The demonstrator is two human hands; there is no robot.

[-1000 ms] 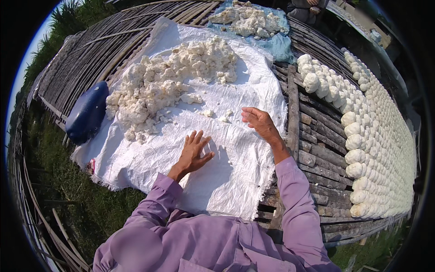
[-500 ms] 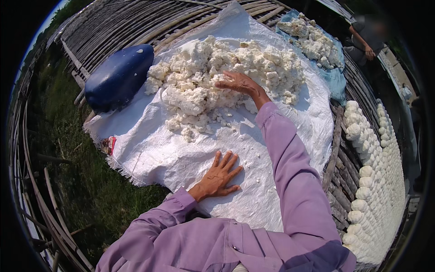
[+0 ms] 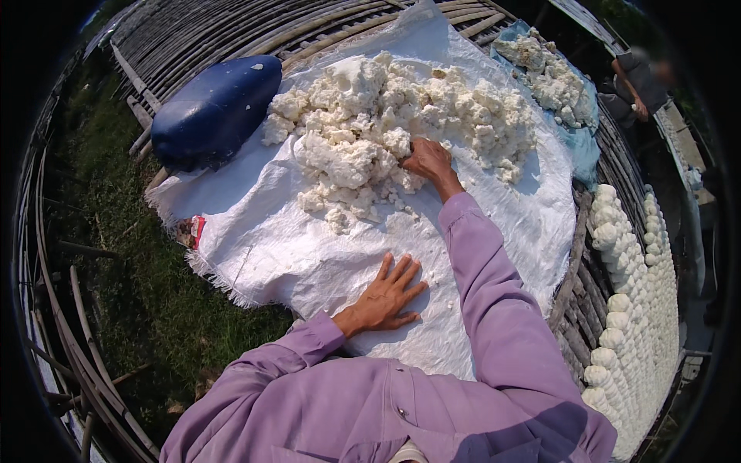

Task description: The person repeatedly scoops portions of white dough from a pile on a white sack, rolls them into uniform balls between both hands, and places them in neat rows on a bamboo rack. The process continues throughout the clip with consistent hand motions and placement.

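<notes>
I see my left hand (image 3: 390, 297) pressed flat, fingers spread, on the near part of the white woven sheet (image 3: 255, 231), holding nothing and bearing some weight. My right hand (image 3: 427, 160) reaches far across the sheet and curls into the near edge of the heap of white crumbly lumps (image 3: 394, 127); the fingers are buried in the mass, so I cannot tell how much it grips. The heap lies on the far half of the sheet, right of the dark blue container (image 3: 216, 112) resting at the far left corner. The sheet covers a slatted bamboo surface (image 3: 201, 35). Rows of white formed balls (image 3: 633, 285) line the right side, well apart from both hands. A second, smaller pile (image 3: 548, 73) sits on a blue cloth at the far right. Risks, as I judge them: dragging lumps toward the near left edge could spill them onto the grass (image 3: 147, 285), since the sheet's frayed corner hangs there. A hard pull could shift the sheet under the bracing hand. Overreaching could unbalance the body.
</notes>
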